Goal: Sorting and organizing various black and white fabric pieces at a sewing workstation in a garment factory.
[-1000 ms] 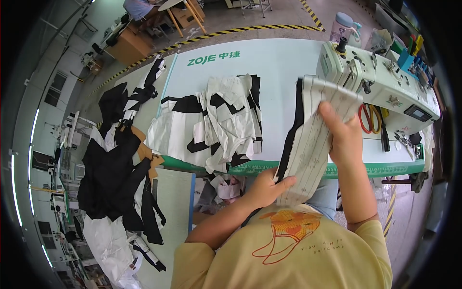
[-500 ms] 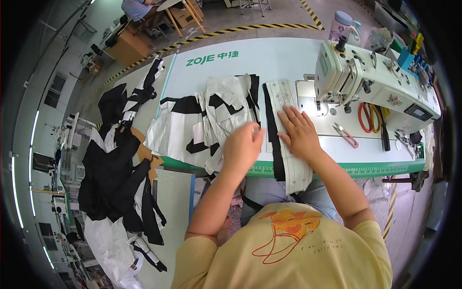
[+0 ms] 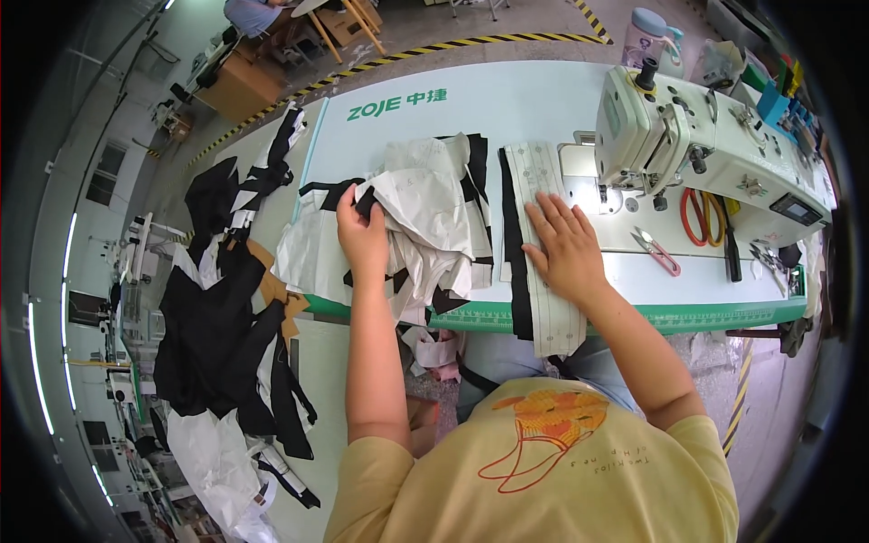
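From the seated person's place, the right hand (image 3: 568, 258) lies flat, grasping nothing, on a pale lined strip (image 3: 554, 317) at 12 o'clock, black cloth (image 3: 519, 271) showing along its 9 o'clock edge, while the left hand (image 3: 365, 237) pinches a black-and-white piece (image 3: 416, 204) on the loose pile (image 3: 444, 262) at 11 o'clock. The step in hand looks like lifting 1 piece while steadying the strip; any further lift would call for a secure pinch and gentle pull, so neighbouring layers do not drag.
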Demonstrator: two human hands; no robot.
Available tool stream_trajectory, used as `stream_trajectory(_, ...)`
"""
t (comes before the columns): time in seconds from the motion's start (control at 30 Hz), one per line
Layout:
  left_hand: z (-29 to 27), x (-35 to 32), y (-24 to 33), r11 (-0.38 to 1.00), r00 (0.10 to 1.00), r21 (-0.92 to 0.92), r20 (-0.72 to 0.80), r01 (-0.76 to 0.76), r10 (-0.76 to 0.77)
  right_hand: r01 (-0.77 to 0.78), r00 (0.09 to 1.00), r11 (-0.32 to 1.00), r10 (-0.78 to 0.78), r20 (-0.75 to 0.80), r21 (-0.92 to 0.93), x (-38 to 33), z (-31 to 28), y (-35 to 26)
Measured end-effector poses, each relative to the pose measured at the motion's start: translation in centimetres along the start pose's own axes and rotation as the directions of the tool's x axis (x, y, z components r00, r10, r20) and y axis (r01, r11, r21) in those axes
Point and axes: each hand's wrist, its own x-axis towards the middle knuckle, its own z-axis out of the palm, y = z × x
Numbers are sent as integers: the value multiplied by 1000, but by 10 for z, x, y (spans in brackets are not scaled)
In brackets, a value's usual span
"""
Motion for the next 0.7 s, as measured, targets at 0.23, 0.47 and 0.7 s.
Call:
stream_trajectory(0.23,-27,-25,23,975,992,193,89,-109,93,-8,1000,1000,8,-4,16,0,-1,0)
stream_trajectory(0.47,-38,-26,18,857,969,473,219,-206,112,-19,1000,1000,19,6,12,0,0,1)
stream_trajectory(0.7,-8,-22,42,738,985,668,169,-96,-25,-20,1000,1000,20,3,8,-1,0,1)
